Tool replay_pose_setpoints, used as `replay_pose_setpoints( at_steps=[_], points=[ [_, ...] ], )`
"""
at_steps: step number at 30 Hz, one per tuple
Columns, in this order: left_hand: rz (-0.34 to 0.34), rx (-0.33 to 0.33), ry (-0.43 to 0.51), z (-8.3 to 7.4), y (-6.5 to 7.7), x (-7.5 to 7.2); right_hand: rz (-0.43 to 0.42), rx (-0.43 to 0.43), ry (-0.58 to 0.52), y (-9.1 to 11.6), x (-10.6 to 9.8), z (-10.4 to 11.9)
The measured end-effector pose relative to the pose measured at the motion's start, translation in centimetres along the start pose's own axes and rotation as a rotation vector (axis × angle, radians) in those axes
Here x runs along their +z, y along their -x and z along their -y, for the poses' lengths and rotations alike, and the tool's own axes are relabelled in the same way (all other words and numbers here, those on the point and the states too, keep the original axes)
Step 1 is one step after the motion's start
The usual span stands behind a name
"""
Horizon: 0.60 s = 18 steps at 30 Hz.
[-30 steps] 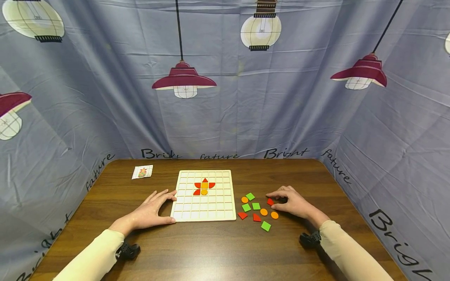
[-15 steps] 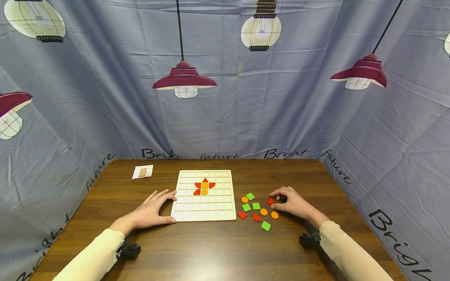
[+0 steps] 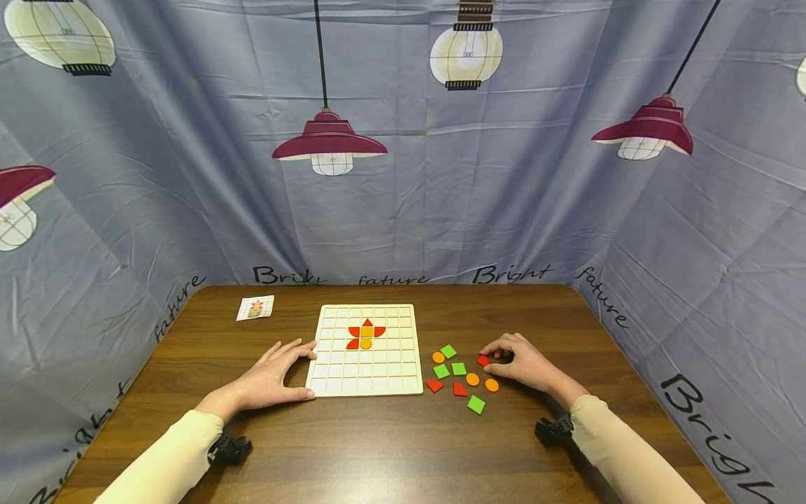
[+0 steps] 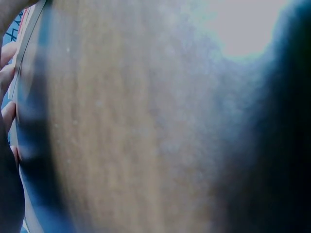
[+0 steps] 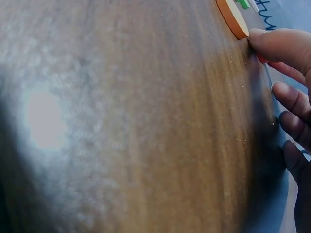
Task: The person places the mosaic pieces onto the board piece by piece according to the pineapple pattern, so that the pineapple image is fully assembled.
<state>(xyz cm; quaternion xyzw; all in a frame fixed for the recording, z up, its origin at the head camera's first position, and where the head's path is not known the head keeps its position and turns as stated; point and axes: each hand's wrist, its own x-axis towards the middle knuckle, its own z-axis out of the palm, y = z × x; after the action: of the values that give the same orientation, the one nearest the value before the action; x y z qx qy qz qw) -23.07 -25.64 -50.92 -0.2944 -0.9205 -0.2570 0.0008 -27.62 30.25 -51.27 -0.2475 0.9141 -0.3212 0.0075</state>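
Note:
In the head view my left hand rests at the left edge of a cream gridded board. Its thumb is at the near corner and its fingertips touch the edge higher up. On the board several red pieces surround an orange square and an orange circle. My right hand pinches a small red tile between thumb and index finger, low over the table; the fingers partly hide its shape. In the right wrist view an orange disc lies close to the thumb tip.
Several loose green squares, orange circles and red tiles lie between the board and my right hand. A small card printed with a coloured figure sits at the back left of the wooden table. Printed curtains hang around it.
My right fingers shift slightly right, then back left, around the red tile, which moves a little. The left hand and board stay put.

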Motion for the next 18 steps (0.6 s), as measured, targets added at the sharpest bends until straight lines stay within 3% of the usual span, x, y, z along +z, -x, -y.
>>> replay_pose_setpoints(
  at_steps=[12, 18],
  points=[
    [0.016, -0.012, 0.009, 0.2, 0.1, 0.0, -0.077, -0.019, 0.079, -1.0, 1.0, 0.5],
    [0.004, -0.002, 0.02, 0.2, 0.1, -0.1, -0.092, -0.085, 0.082, -3.9, 1.2, 3.4]
  ],
)
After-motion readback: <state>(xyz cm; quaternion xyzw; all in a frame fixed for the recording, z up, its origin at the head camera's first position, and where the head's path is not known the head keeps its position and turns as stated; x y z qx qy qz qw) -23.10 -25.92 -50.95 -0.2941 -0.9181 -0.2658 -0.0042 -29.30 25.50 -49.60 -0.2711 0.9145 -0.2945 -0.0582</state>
